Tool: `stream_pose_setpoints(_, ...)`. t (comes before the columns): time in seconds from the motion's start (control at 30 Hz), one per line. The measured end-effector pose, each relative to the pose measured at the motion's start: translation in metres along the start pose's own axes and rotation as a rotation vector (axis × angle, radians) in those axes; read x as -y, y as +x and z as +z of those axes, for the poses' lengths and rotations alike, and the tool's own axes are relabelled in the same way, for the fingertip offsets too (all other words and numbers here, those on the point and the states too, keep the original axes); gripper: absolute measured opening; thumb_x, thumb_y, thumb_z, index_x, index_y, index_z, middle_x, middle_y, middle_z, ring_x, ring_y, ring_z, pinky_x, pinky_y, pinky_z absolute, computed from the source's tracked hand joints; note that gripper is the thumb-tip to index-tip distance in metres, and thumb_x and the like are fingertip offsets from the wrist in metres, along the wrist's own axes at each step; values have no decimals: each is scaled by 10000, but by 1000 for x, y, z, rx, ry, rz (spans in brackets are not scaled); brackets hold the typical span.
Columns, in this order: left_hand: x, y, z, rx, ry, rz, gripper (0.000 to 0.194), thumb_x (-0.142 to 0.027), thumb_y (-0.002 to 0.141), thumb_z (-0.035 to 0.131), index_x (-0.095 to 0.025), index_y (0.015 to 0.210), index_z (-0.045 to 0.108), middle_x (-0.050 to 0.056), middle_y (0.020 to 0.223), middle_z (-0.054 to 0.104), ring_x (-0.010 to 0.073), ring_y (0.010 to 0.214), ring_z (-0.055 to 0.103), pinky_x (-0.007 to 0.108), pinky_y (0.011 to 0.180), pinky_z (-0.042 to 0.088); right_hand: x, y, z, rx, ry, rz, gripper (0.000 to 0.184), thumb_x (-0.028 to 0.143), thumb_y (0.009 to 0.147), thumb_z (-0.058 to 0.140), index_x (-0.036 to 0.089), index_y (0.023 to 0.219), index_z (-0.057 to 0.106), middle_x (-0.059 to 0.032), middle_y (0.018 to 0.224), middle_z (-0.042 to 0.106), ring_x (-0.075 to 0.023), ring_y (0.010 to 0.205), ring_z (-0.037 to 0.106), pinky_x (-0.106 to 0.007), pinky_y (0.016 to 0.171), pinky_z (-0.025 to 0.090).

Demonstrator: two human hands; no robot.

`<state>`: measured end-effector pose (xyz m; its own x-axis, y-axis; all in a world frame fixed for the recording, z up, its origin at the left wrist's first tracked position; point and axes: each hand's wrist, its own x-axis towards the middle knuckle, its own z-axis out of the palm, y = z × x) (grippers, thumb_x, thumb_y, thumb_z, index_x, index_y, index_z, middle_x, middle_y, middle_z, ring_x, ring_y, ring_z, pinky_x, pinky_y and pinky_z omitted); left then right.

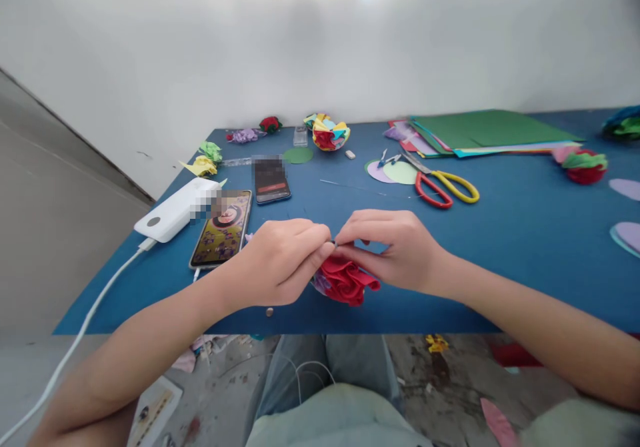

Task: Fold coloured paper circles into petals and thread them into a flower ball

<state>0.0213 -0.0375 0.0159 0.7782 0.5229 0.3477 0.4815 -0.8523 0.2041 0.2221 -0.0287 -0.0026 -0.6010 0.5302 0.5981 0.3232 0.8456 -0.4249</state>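
Observation:
My left hand [287, 260] and my right hand [400, 250] meet near the table's front edge, fingertips almost touching. Both are closed in a pinch at a tiny dark thing [335, 243], too small to name. Right under the fingertips is a red flower [347, 281] of curled, layered petals, with a bit of purple at its left side. My fingers cover its top, so whether they grip it as well is hidden. A small round piece [270, 311] lies on the table left of the flower.
On the blue table [525, 247] lie scissors [445, 187], a stack of coloured sheets [500, 130] and a multicoloured flower ball [330, 133]. To the left are two phones [223, 230] and a white power bank [175, 210] with its cable. More cut rounds [627, 233] lie at right.

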Motion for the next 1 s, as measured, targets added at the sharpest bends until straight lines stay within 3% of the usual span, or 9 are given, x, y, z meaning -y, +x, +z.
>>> stream_pose_setpoints(0.2, 11, 3, -1, 16, 82, -48, 244, -242, 912, 305, -155, 759, 475, 15, 654, 494, 130, 620, 460, 234, 586, 350, 0, 12, -2, 129, -187, -47, 203, 161, 864, 439, 132, 811, 633, -71, 756, 645, -140, 697, 557, -252, 640, 445)
stream_pose_setpoints(0.33, 18, 2, -2, -28, 117, 3, 211, -223, 900, 325, -146, 799, 493, 38, 708, 530, 141, 668, 484, 242, 609, 365, -4, 23, -10, 258, -122, -23, 154, 163, 838, 490, 149, 826, 642, -19, 714, 642, -92, 613, 549, -197, 575, 415)
stream_pose_setpoints(0.4, 17, 2, -3, -20, 125, -6, 206, -223, 900, 324, -146, 801, 488, 37, 713, 530, 143, 679, 490, 246, 620, 371, -3, 25, -9, 257, -169, -40, 148, 188, 838, 498, 150, 797, 636, -10, 685, 627, -87, 588, 528, -197, 562, 404)
stream_pose_setpoints(0.57, 13, 4, -4, 65, 126, -156, 213, -221, 915, 280, -160, 774, 427, 8, 687, 496, 124, 629, 473, 240, 602, 379, 11, 20, 9, 169, -710, -206, 295, 105, 872, 365, 128, 680, 587, -68, 634, 562, -157, 616, 473, -285, 568, 367)
stream_pose_setpoints(0.63, 13, 4, -1, 74, 182, -156, 189, -201, 905, 295, -159, 778, 429, 14, 708, 500, 128, 652, 475, 243, 604, 385, 16, 18, 14, 152, -866, -226, 306, 49, 854, 342, 120, 676, 580, -76, 616, 543, -171, 602, 455, -303, 543, 341)
stream_pose_setpoints(0.73, 18, 3, 2, 19, 358, -44, 153, -127, 867, 334, -151, 779, 456, 31, 726, 513, 149, 712, 475, 251, 589, 378, 12, 18, 12, 189, -804, -177, 267, 74, 856, 375, 123, 680, 569, -75, 648, 547, -173, 630, 466, -297, 563, 364)
stream_pose_setpoints(0.9, 27, 3, 2, -177, 741, 368, 158, -94, 865, 364, -133, 846, 516, 31, 710, 518, 157, 698, 448, 262, 559, 353, -7, 19, 1, 220, -466, -146, 229, 178, 885, 404, 132, 742, 576, -49, 682, 560, -135, 638, 487, -248, 594, 418)
stream_pose_setpoints(0.93, 28, 3, 3, -196, 752, 391, 157, -89, 862, 368, -131, 853, 519, 29, 706, 515, 155, 692, 443, 262, 561, 353, -8, 18, 1, 204, -478, -166, 225, 174, 883, 407, 128, 747, 581, -51, 683, 561, -134, 639, 485, -248, 595, 423)
stream_pose_setpoints(1.0, 27, 4, 5, -207, 678, 302, 155, -101, 857, 370, -130, 816, 517, 30, 688, 502, 159, 685, 436, 264, 565, 357, -9, 16, 3, 140, -602, -235, 218, 149, 874, 419, 113, 748, 593, -60, 673, 561, -145, 636, 474, -268, 600, 430)
